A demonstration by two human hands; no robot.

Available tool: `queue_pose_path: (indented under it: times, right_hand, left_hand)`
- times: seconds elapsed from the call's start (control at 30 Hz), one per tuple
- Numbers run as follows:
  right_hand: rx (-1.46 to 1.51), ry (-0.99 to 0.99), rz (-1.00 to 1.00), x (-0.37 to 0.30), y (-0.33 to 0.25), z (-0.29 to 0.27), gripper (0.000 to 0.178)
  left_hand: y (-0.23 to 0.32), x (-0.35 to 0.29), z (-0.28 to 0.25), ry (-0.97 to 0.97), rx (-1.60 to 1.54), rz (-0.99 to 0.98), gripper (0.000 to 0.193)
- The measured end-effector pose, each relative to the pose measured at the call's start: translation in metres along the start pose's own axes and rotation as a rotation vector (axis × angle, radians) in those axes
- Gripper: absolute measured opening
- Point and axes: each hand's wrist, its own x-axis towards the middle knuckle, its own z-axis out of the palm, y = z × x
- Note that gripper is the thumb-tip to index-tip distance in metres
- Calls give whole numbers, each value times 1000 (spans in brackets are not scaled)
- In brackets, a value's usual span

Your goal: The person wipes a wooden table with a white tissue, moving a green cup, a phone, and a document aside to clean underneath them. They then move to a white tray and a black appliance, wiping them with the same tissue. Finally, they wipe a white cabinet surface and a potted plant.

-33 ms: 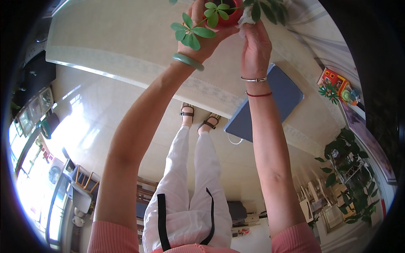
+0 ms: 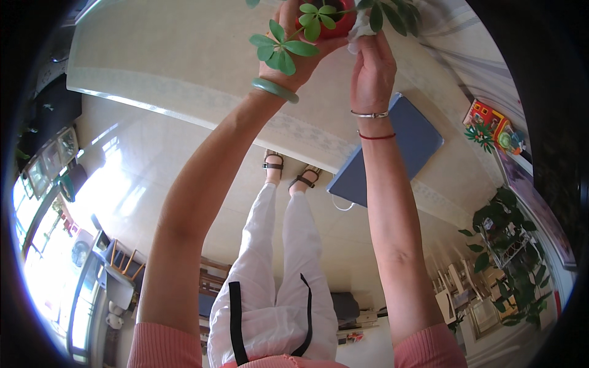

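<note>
A red plant pot [image 2: 345,24] with dark soil and a green leafy plant [image 2: 282,50] is at the top edge, partly cut off. My left hand [image 2: 299,72], below a green bangle, is wrapped round the pot's near left side; leaves cover part of the fingers. On the pot's right, my right hand [image 2: 373,69] pinches a crumpled white tissue [image 2: 359,32]. The tissue lies close against the pot and beside darker leaves [image 2: 392,17]; whether it touches the pot or a leaf I cannot tell.
Beneath my arms is a pale covered table [image 2: 184,55]. A blue flat laptop-like slab [image 2: 408,132] with a white cable lies on it under my right forearm. To the right are a red and yellow box [image 2: 486,116] and a leafy plant on a stand [image 2: 506,236].
Almost nothing differs. Both hands, the pot and the tissue sit very slightly further right, with the grips the same.
</note>
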Motion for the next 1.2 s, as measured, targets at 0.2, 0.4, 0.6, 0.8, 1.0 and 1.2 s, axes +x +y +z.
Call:
queue_pose_path:
  times: [0.2, 0.4, 0.6, 0.8, 1.0, 1.2]
  right_hand:
    - [134, -45, 48, 34, 15, -11, 28]
    - [-629, -274, -175, 94, 35, -39, 33]
    - [-1007, -381, -587, 110, 46, -49, 28]
    - [-434, -14, -77, 79, 43, -16, 23]
    - [-152, 94, 111, 11, 25, 0, 32]
    - [-91, 159, 12, -26, 25, 16, 30]
  left_hand:
    - [0, 7, -4, -34, -182, 10, 96]
    - [-1, 3, -1, -2, -88, 61, 95]
    - [-7, -1, 6, 16, -110, 27, 105]
    - [-11, -5, 10, 38, -134, 10, 107]
    - [-13, 0, 9, 62, -90, 141, 110]
    - [-19, -4, 6, -22, -20, 66, 110]
